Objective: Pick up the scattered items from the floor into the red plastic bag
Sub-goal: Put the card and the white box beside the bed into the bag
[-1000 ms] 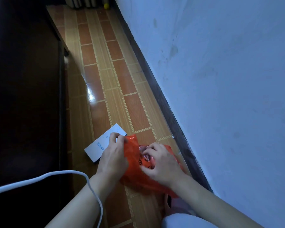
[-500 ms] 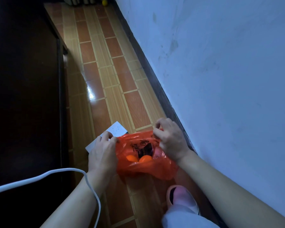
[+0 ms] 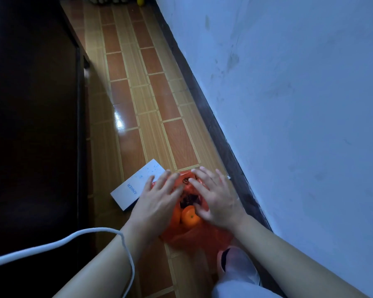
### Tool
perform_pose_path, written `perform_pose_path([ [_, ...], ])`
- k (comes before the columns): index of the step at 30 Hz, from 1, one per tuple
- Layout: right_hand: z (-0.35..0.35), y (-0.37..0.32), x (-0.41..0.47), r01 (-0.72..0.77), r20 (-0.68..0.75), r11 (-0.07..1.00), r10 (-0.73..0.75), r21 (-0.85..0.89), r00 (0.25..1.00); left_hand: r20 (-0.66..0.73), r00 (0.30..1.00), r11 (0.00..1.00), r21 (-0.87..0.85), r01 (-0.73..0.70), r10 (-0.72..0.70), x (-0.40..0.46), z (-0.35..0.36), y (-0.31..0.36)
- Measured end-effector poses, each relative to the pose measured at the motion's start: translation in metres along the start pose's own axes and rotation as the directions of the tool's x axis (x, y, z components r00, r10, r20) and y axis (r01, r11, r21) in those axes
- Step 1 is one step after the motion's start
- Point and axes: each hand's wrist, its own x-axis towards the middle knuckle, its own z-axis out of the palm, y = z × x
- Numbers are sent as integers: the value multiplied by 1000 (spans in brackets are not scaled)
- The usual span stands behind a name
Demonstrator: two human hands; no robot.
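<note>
Red plastic bag [image 3: 194, 237]: lies crumpled on the tiled floor [image 3: 177, 138] beneath and between both hands, its mouth gaping toward the camera.
Bag contents: an orange fruit [image 3: 190, 216] shows in the opening, just beside the right hand's thumb; a second orange shape sits to its left, and something dark lies behind them, too dim to identify.
Left hand [image 3: 157, 198]: fingers straight and spread, resting flat on the bag's left side, gripping nothing.
Right hand [image 3: 215, 196]: fingers likewise extended and splayed over the bag's right side, thumb at the edge of the opening, holding nothing.
White box [image 3: 136, 186]: lies flat on the floor just left of the left hand, its near corner hidden under those fingers; blue lettering runs along one edge.
White cable [image 3: 58, 244]: curves across the left forearm, nearer the camera than the hands.
Pink slipper [image 3: 235, 261]: on the floor below the right wrist, close behind the bag.
Blue wall [image 3: 299, 104]: rises to the right of the right hand, a dark skirting strip at its foot.
Small yellow object [image 3: 140, 1]: far beyond the hands, at the floor's distant end.
</note>
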Motion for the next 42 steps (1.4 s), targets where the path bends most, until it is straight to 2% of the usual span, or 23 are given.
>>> perform_pose_path([
  [1,2,0,-7,40,-30,999,-40,-3,999,30,994,994,27,-106,105,1,6,2],
  [3,13,1,-22,111,-22,994,-111,3,994,172,963,975,37,-219,209,2,19,8],
  [5,26,1,-35,177,42,984,-176,0,983,388,907,980,46,-195,162,3,28,14],
  [6,30,1,-38,197,84,980,-195,-18,977,423,898,983,73,-168,122,3,29,15],
  [8,37,1,-42,180,182,980,-163,-81,970,417,908,987,119,-105,47,5,27,13],
  [11,36,10,-36,39,368,988,19,-149,930,418,905,992,118,35,-82,5,31,3],
  [15,28,29,-26,-101,468,987,147,-123,872,403,911,996,24,87,-89,2,34,-7],
  [19,28,38,-7,-112,516,985,166,-134,841,392,914,992,-22,123,-104,-2,32,-15],
  [24,34,48,9,-98,606,988,153,-122,781,432,887,983,1,181,-164,-3,37,-18],
  [27,34,43,3,-130,559,989,144,-64,817,439,888,987,-12,160,-138,0,34,-15],
  [31,29,24,-2,20,272,1000,-23,16,962,261,965,998,-63,9,7,-1,31,-15],
  [33,28,18,-2,100,124,995,-102,26,987,188,980,998,-27,-57,61,-3,32,-15],
  [35,28,17,-3,137,59,991,-137,4,989,176,983,999,6,-46,44,-4,36,-16],
  [37,29,19,-7,130,80,991,-129,-15,988,214,976,999,10,44,-45,-5,39,-20],
  [42,38,30,-16,-6,290,1000,3,9,957,345,919,977,-21,211,-190,-12,47,-31],
])
